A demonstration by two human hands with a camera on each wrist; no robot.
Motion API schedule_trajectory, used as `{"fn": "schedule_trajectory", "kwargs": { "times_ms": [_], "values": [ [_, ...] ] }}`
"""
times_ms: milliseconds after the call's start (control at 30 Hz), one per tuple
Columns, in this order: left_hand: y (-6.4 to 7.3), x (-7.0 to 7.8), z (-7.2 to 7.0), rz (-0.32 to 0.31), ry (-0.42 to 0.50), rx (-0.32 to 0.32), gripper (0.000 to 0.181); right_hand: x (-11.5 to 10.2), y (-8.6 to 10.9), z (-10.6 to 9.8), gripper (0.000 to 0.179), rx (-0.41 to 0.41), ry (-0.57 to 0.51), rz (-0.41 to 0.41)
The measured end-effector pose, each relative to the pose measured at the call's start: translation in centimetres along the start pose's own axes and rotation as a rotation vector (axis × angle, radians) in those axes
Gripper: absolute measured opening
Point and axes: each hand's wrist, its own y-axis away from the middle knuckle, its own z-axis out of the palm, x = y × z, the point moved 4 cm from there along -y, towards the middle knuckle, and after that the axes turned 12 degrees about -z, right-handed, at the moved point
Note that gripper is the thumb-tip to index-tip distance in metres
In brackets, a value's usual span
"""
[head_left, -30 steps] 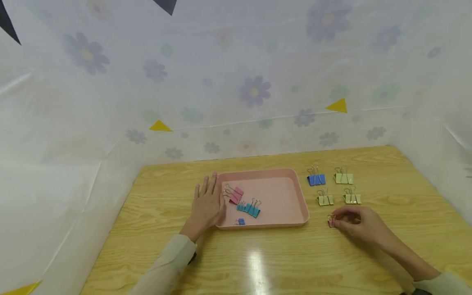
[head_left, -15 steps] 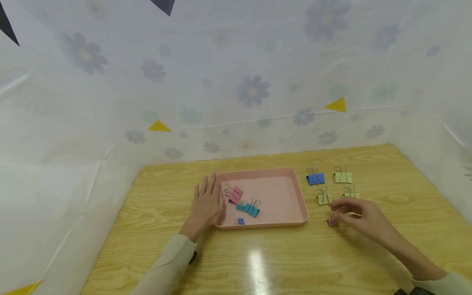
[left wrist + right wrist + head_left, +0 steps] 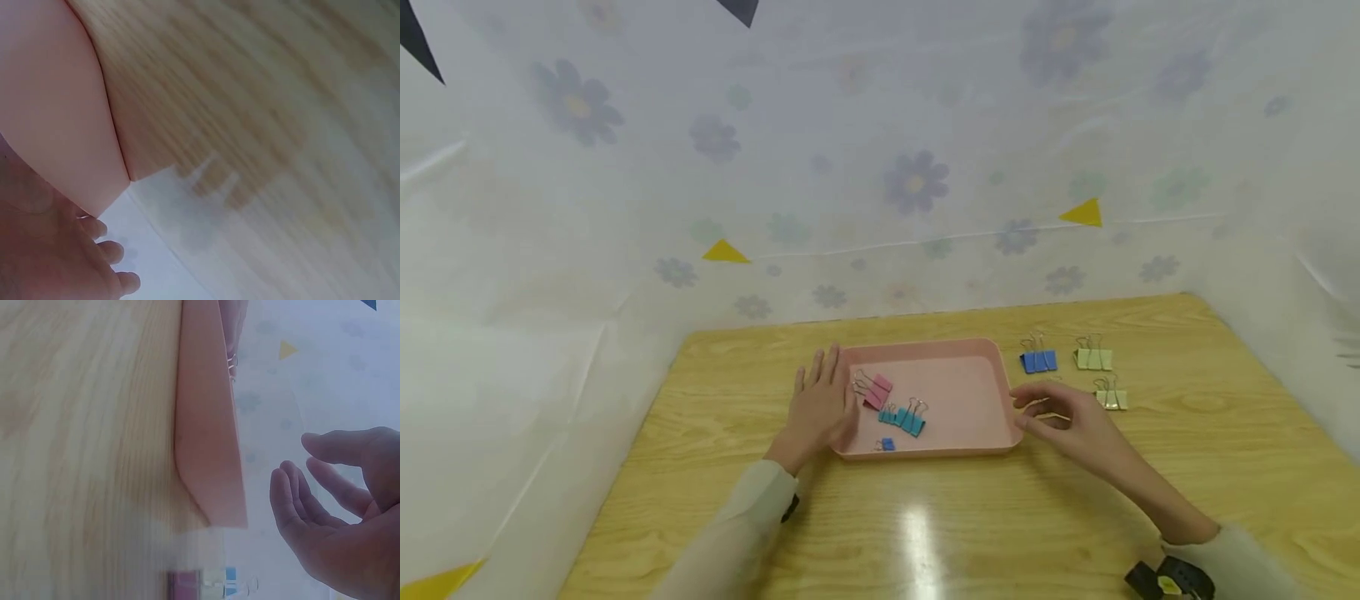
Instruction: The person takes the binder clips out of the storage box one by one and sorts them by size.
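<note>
My left hand lies along the left side of the pink tray, fingers straight. Over the tray's right rim hovers my right hand; the right wrist view shows its fingers loosely bent, with nothing between them. Inside the tray, toward the left, are a pink binder clip, a teal binder clip, a smaller teal clip and a small blue clip. A small dark pink binder clip is on the table in the right wrist view; my right hand hides it in the head view.
Right of the tray stand a large blue binder clip, a pale green clip and another pale green clip. One more pale green clip is mostly hidden behind my right hand. A flowered white sheet encloses the wooden table.
My right hand has let go of the small pink binder clip on the table and moved left to the tray's right rim. My left hand has stayed at the tray.
</note>
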Motion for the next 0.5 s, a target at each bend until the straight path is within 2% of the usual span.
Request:
{"fn": "schedule_trajectory", "kwargs": {
  "times_ms": [233, 500],
  "values": [
    [-0.2, 0.0, 0.0, 0.017, 0.005, 0.009, 0.062, 0.2, -2.3, 2.7, 0.027, -0.006, -0.031, 0.019],
    [-0.4, 0.5, 0.2, 0.014, 0.027, 0.013, 0.061, 1.5, -4.5, 5.6, 0.030, -0.024, 0.027, 0.021]
  ]
}}
